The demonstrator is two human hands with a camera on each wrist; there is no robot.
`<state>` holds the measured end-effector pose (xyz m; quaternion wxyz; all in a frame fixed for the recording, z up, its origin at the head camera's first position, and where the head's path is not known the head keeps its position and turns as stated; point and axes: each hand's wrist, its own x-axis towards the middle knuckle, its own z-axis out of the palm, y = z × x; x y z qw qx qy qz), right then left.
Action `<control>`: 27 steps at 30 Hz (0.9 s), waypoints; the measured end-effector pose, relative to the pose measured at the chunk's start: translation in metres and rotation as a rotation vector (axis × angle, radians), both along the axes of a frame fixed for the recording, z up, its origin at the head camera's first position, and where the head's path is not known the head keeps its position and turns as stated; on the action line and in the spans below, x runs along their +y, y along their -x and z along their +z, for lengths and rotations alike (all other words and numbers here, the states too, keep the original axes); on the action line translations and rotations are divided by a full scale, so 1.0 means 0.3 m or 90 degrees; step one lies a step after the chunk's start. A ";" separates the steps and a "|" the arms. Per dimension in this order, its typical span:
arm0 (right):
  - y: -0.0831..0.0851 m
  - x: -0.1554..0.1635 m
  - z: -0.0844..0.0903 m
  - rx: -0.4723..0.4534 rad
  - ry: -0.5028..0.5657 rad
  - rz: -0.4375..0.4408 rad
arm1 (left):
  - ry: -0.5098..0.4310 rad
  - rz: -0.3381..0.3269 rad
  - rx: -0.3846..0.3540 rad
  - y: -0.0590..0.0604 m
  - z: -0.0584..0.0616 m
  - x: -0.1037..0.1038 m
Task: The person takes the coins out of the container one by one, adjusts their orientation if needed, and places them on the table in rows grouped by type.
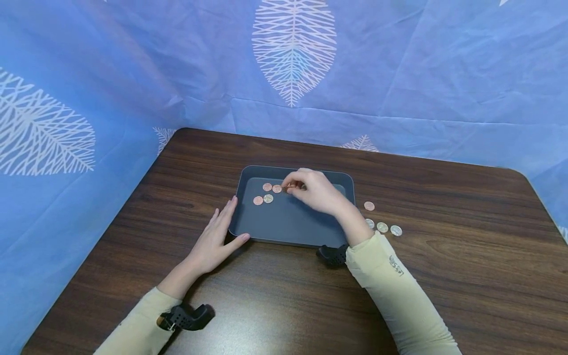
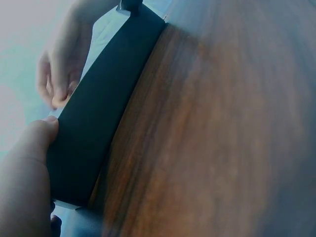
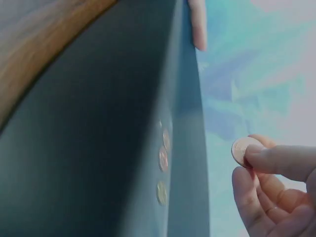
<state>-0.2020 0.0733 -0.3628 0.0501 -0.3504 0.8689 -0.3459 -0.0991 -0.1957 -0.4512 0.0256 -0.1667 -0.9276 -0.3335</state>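
Copper coin (image 3: 243,150): small, round, reddish, edge-on between thumb and fingertips of the right hand (image 1: 316,191), held over the far part of the dark grey tray (image 1: 288,224). Left to right: left hand (image 1: 216,240) lies flat on the desk (image 1: 443,276), fingers straight along the tray's left rim, grip holding nothing. Four coins (image 1: 266,193) sit on the tray floor just left of the right grip. Right of the tray, four loose coins (image 1: 382,227) rest on the desk. Right sleeve (image 1: 395,291) bears small print, unreadable.
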 end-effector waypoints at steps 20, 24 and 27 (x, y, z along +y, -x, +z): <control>-0.063 0.460 0.046 -0.048 -0.047 -0.207 | -0.004 0.013 -0.003 -0.002 -0.008 0.000; -0.076 0.516 0.030 -0.063 -0.066 -0.231 | -0.008 0.011 -0.005 -0.002 -0.006 0.001; -0.082 0.550 0.015 -0.082 -0.084 -0.245 | -0.008 0.010 -0.005 -0.002 -0.006 0.002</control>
